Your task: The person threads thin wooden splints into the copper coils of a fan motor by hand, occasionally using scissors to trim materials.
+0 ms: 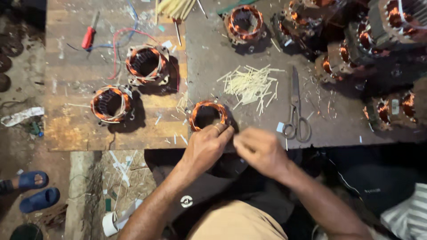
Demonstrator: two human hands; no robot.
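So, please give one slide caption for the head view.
Both hands, left hand and right hand, meet beside a copper-wound stator on the workbench.

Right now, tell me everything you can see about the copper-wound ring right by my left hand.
The motor stator is a round ring wound with orange copper wire, its dark hollow centre facing up. It lies flat at the near edge of the workbench, just where the wooden board ends. The left hand rests its fingertips on the near rim; the right hand, blurred, is beside it, apart.

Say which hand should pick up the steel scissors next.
Right, probably. The right hand is nearer the steel scissors, which lie to its right on the grey benchtop; the left hand rests against the copper-wound stator ring.
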